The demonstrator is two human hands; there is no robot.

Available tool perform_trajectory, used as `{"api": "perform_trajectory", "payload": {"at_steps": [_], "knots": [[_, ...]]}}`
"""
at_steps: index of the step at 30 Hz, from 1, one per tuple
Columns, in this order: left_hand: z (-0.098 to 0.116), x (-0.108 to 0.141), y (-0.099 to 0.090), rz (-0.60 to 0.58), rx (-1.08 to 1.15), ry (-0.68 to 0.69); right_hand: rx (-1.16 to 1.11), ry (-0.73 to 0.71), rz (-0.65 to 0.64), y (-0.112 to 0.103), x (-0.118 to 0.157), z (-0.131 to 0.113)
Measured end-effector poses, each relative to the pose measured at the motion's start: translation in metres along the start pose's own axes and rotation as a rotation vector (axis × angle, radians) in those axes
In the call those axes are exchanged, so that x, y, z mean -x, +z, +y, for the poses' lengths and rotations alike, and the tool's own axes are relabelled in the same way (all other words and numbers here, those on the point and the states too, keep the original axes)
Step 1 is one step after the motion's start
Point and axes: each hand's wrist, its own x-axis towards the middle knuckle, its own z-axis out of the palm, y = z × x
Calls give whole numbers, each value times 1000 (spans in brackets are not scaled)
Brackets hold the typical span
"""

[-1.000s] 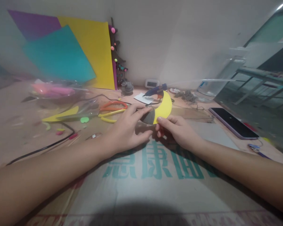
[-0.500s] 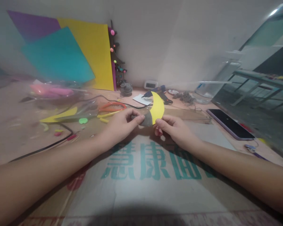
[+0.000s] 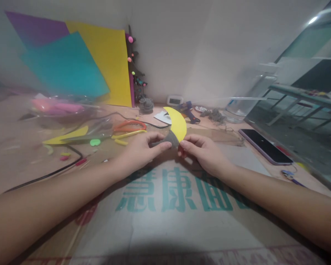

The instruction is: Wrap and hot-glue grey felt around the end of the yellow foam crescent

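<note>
A yellow crescent cutout (image 3: 179,123) is held up between my hands, its bare tip pointing up and left. Grey yarn (image 3: 171,138) is wrapped around its lower part. My left hand (image 3: 146,149) is closed on the yarn-covered end, thumb in front. The thumb and fingers of my right hand (image 3: 202,149) pinch the lower right edge, where the yellow meets the yarn. Whether a loose strand runs through the right fingers is too small to tell.
Orange-handled scissors (image 3: 131,127) and yellow scraps lie to the left. A yarn ball (image 3: 146,105), a glue gun (image 3: 189,112) and a small white display device (image 3: 175,100) stand behind. A phone (image 3: 264,146) lies right. Printed cardboard (image 3: 160,232) covers the table in front.
The crescent has tilted left, its upper tip swinging toward the left. Both hands keep their hold, with the left fingers lying further along the yarn. The whole view has shifted slightly.
</note>
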Motion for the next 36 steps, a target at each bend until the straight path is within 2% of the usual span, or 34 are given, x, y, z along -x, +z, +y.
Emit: {"api": "perform_trajectory", "payload": {"at_steps": [19,25,30,36], "knots": [[4,2,0,-59,-68,15,92,61,15,4,1,-6],[3,1,0,-27,0,4,151,-6,1,3,2,-3],[5,-1,-2,7,68,-52,65,-61,-18,1,1,2],[4,-2,-4,-20,162,-91,58,-4,38,3,0,0]]}}
